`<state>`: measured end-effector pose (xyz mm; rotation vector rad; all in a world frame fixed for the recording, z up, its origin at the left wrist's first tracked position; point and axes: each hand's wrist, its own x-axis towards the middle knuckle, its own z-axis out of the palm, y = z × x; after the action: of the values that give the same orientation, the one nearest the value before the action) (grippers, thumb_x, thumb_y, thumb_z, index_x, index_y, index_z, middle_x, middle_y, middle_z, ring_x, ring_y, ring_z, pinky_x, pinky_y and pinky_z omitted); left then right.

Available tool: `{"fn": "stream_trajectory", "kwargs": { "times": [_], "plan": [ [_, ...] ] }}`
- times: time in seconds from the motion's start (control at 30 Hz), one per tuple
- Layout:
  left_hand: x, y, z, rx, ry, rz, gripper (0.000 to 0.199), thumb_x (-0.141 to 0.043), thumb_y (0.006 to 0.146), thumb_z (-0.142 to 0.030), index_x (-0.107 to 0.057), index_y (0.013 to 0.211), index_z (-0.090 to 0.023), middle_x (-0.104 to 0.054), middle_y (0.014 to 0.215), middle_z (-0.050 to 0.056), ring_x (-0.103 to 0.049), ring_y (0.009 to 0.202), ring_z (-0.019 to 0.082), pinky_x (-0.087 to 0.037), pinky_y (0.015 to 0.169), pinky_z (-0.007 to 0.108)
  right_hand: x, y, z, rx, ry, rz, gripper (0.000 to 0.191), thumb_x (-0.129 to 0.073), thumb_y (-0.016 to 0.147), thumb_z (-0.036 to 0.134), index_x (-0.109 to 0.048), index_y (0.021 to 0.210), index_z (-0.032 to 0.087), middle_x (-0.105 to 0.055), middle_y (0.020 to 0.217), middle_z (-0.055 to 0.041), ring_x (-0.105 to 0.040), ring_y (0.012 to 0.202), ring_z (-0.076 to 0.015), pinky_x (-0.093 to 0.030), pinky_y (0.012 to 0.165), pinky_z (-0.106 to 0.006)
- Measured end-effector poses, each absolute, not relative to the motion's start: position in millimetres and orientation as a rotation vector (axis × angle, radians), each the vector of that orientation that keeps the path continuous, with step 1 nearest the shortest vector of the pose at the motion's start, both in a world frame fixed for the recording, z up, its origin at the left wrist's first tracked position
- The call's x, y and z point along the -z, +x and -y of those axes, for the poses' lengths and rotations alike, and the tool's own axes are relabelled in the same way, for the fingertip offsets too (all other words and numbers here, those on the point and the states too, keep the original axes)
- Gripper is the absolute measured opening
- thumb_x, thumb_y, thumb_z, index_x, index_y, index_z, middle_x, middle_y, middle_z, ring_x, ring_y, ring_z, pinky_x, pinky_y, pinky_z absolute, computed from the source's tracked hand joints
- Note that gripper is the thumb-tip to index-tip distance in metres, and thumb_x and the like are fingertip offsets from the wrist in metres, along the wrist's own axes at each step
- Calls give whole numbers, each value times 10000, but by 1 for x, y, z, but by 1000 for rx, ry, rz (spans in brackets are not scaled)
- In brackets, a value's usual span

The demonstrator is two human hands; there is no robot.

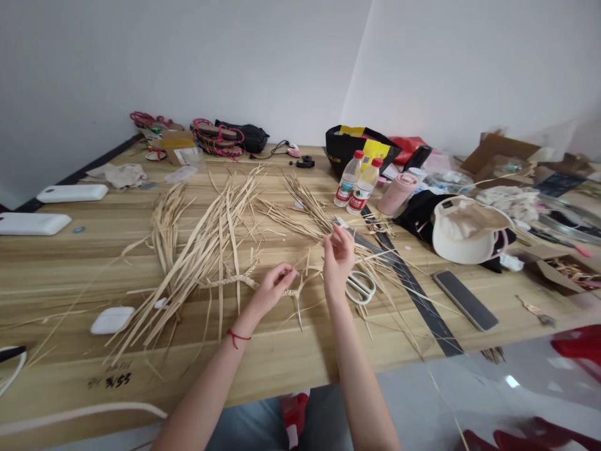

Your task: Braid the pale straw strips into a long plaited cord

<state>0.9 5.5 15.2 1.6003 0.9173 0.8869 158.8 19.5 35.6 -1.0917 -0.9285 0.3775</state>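
Note:
Over the table's near middle, my left hand has its fingers curled together at a braided straw strand; what sits between the fingertips is too small to make out. My right hand is raised a little farther right, fingers bent and pinched, with its grip hidden. Loose straw ends stick out between the two hands. Scissors with pale green handles lie just right of my right hand. A large spread of dry straw covers the table to the left, and another bunch lies behind my hands.
Two water bottles, a pink cup and a black bag stand at the back right. A white cap and a phone lie right. At left are a white case and two white devices.

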Motion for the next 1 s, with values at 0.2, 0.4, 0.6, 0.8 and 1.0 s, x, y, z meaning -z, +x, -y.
{"fn": "stream_trajectory", "kwargs": {
  "times": [0.2,0.4,0.6,0.8,1.0],
  "plan": [
    [-7,3,-5,-848,1569,-880,340,-422,894,-468,-576,902,-165,-422,608,-39,-395,555,107,-313,528,222,-100,142,-72,-498,-1163,1416,376,-407,848,162,-615,1152,234,-576,1178,-66,-617,941,-169,-496,802,-296],
    [-5,1,-6,-847,1622,-870,335,-398,910,-443,-583,877,-166,-443,620,-32,-422,578,113,-336,564,232,-73,153,-99,-785,-1646,1930,236,-567,690,51,-716,859,120,-689,691,-44,-642,682,-181,-487,716,-268],
    [-9,1,-5,-848,1649,-842,334,-386,915,-426,-585,867,-162,-457,624,-25,-438,589,122,-347,578,244,-42,207,-68,-316,-2079,1644,299,-520,763,117,-659,1028,130,-675,1003,-137,-617,953,-248,-448,828,-333],
    [-7,-1,-5,-866,1642,-798,354,-306,922,-383,-581,887,-162,-469,628,-9,-449,604,139,-363,613,265,-20,260,-65,-29,-2493,1199,401,-531,786,194,-551,1153,34,-558,1143,-279,-534,1080,-353,-429,832,-422],
    [-5,-7,-8,-894,1584,-751,296,-308,859,-280,-575,840,-153,-500,632,16,-480,615,155,-372,613,284,5,281,-73,-162,-2466,1183,292,-527,784,189,-626,1030,68,-647,979,-214,-613,956,-294,-441,793,-355]
  ]
}}
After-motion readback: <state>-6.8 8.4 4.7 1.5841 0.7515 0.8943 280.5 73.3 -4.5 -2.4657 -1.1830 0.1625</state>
